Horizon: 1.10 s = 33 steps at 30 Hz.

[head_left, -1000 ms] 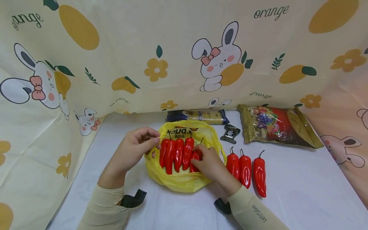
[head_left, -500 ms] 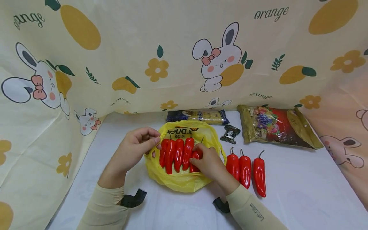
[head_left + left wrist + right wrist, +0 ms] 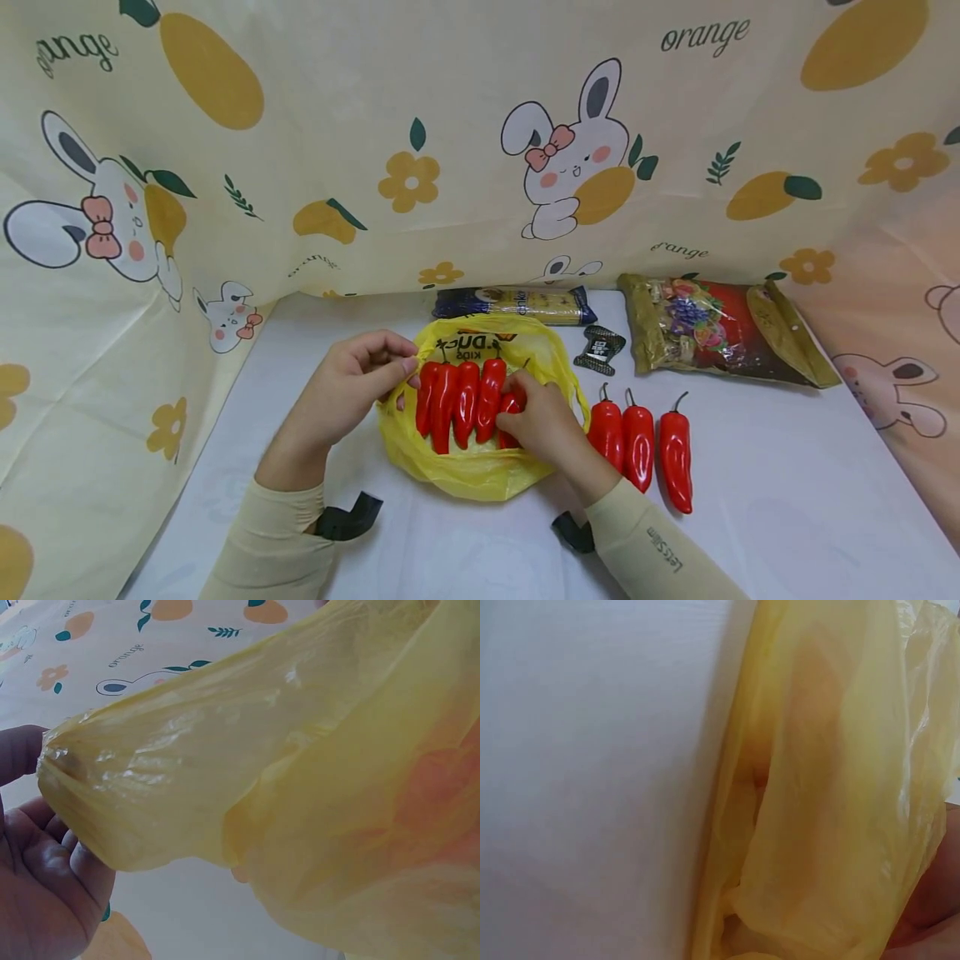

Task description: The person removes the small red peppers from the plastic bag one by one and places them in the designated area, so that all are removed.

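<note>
My left hand [image 3: 367, 379] pinched the yellow bag [image 3: 480, 483] at its nine o'clock; my right hand [image 3: 543, 421] gripped a red pepper [image 3: 512, 406] inside, toward three.
The head view showed four more peppers [image 3: 467, 404] in the bag and three loose peppers [image 3: 638, 448] outside, toward four o'clock; only the left wrist view showed plastic creasing into my pinch, while in the right wrist view plastic veiled my hold.

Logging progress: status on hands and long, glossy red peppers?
Left hand pinches edge of yellow plastic bag. Right hand grips one red pepper inside. Four other peppers inside, three peppers outside on white table. No obstruction visible.
</note>
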### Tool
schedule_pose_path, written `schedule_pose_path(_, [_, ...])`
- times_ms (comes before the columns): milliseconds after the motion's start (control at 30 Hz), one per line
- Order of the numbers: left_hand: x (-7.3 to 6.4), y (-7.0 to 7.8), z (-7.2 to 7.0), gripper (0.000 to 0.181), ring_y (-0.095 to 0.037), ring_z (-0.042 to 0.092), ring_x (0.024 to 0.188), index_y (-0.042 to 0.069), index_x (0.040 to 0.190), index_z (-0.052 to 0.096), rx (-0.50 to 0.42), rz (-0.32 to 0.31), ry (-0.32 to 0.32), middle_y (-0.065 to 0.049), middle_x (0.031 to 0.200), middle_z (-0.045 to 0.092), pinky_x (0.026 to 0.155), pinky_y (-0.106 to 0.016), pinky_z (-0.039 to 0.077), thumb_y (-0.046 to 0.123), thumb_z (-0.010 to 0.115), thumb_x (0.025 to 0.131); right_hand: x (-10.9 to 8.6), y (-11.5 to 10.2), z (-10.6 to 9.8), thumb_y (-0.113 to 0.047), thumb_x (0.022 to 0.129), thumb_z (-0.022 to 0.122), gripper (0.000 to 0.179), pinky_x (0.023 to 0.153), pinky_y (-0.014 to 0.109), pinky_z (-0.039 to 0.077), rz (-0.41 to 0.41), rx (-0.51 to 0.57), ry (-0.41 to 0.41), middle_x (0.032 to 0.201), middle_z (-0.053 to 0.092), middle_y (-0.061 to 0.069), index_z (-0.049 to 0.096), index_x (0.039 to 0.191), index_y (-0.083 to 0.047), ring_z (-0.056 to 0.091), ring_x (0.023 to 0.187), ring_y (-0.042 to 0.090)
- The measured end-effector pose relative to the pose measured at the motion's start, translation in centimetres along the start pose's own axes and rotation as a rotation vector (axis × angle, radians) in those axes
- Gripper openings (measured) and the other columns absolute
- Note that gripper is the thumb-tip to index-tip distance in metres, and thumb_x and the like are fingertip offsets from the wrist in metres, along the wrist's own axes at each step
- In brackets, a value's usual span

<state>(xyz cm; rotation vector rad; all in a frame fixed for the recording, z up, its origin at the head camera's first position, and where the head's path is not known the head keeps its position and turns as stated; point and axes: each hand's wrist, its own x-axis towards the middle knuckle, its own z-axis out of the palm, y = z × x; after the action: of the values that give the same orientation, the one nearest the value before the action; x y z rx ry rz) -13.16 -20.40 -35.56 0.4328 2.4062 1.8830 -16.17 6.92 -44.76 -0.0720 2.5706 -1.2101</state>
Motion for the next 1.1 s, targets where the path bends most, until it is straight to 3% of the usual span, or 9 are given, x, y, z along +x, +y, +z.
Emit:
schedule_pose_path(233, [0.0, 0.1, -0.1, 0.015, -0.025, 0.060, 0.075, -0.006, 0.115, 0.070, 0.005, -0.001, 0.000, -0.015, 0.095, 0.072, 0.066, -0.028, 0.056, 0.005, 0.065, 0.107, -0.2, 0.0, -0.8, -0.006, 0.095, 0.078, 0.034, 0.062, 0.034, 0.055, -0.020, 0.096, -0.042, 0.096, 0.064, 0.010, 0.064, 0.124, -0.015, 0.062, 0.082, 0.027])
schedule_pose_path(433, [-0.1, 0.1, -0.2, 0.015, -0.025, 0.061, 0.076, -0.007, 0.116, 0.070, 0.000, -0.006, 0.002, -0.015, 0.095, 0.072, 0.067, -0.028, 0.056, 0.004, 0.064, 0.107, -1.0, -0.7, -2.4, -0.005, 0.097, 0.074, 0.038, 0.072, 0.037, 0.060, -0.032, 0.268, -0.110, 0.116, 0.062, 0.015, 0.063, 0.131, -0.015, 0.063, 0.098, 0.033])
schedule_pose_path(633, [-0.1, 0.1, -0.3, 0.015, -0.025, 0.063, 0.077, -0.007, 0.116, 0.070, -0.004, 0.000, 0.005, -0.015, 0.095, 0.072, 0.068, -0.028, 0.056, 0.003, 0.064, 0.106, -1.8, -0.7, -4.1, -0.004, 0.098, 0.072, 0.049, 0.086, 0.047, 0.064, -0.138, 0.429, -0.194, 0.139, 0.052, 0.018, 0.056, 0.144, -0.012, 0.066, 0.109, 0.038])
schedule_pose_path(900, [0.0, 0.2, -0.2, 0.015, -0.024, 0.062, 0.076, -0.008, 0.115, 0.070, -0.010, 0.008, 0.001, -0.016, 0.095, 0.072, 0.067, -0.027, 0.056, 0.002, 0.064, 0.106, -2.8, -0.2, -5.4, -0.008, 0.101, 0.075, 0.059, 0.090, 0.052, 0.062, -0.229, 0.448, -0.224, 0.151, 0.050, 0.020, 0.047, 0.152, -0.018, 0.066, 0.114, 0.039])
schedule_pose_path(1100, [0.0, 0.1, -0.2, 0.015, -0.025, 0.062, 0.075, -0.008, 0.116, 0.070, -0.007, 0.015, 0.001, -0.016, 0.096, 0.071, 0.067, -0.028, 0.056, 0.002, 0.064, 0.106, -3.4, 0.5, -5.9, -0.008, 0.101, 0.075, 0.065, 0.089, 0.048, 0.062, -0.289, 0.465, -0.229, 0.155, 0.047, 0.019, 0.042, 0.156, -0.019, 0.060, 0.120, 0.043])
